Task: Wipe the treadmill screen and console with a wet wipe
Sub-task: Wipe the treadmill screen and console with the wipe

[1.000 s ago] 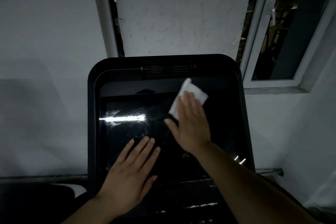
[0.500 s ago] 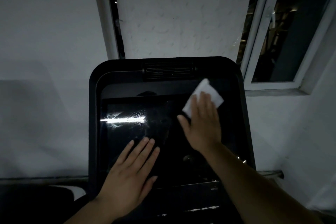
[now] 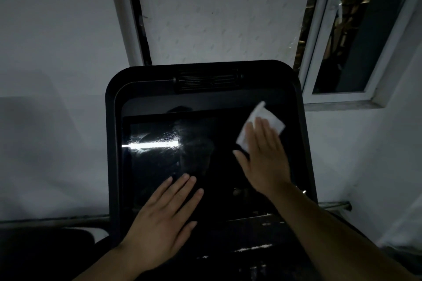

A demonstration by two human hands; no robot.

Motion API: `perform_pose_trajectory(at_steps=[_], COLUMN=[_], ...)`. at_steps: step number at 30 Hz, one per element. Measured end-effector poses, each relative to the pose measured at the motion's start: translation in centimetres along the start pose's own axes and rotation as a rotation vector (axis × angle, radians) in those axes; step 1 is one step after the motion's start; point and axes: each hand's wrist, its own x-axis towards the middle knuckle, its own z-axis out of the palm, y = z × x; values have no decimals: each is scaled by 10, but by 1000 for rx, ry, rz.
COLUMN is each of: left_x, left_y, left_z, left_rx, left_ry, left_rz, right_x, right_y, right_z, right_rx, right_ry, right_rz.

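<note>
At the far left a grey wall (image 3: 52,75) stood behind the machine, with a dark shape, too dim to make out, low in that corner. Your left hand (image 3: 159,219) lay flat on the lower left part of the treadmill screen (image 3: 159,159), its fingers straight and close together, pointing up and to the right, holding nothing. Above that hand, a bright strip of reflected light (image 3: 150,143) crossed the glass, and faint wet streaks showed around it. The screen sat inside the black console (image 3: 112,132), whose rounded frame carried a slotted vent (image 3: 206,81) at the top centre.

Further right, your right hand (image 3: 265,155) pressed the wet wipe (image 3: 262,121) against the upper right part of the screen, near the console's right edge. Its fingers were straight and laid over the white wipe, whose top and left edges stuck out beyond the fingertips; the thumb spread out to the left. At the far right, a white-framed window (image 3: 338,96) stood in the wall.
</note>
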Motion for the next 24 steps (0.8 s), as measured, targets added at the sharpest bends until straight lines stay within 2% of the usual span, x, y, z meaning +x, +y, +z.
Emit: perform_pose_trajectory(at_steps=[4, 8, 11, 13, 16, 19, 21, 24], left_x=[10, 23, 25, 18, 4, -3, -6, -11], left_y=[16, 35, 43, 42, 40, 43, 44, 42], left_z=[7, 12, 15, 18, 24, 29, 31, 30], left_rx=[-79, -144, -194, -208, -200, -198, -197, -220], left_ry=[1, 43, 74, 67, 31, 13, 13, 41], left_rz=[40, 88, 111, 103, 85, 74, 69, 57], right_x=[-46, -86, -102, -110, -124, -136, -144, -158], right_y=[-12, -60, -57, -36, -2, -4, -24, -39], right_z=[11, 27, 29, 28, 23, 24, 27, 29], right_rx=[79, 192, 163, 153, 118, 104, 153, 164], right_ry=[28, 77, 81, 79, 95, 97, 81, 32], right_rz=[77, -131, -200, -161, 8, 124, 50, -195])
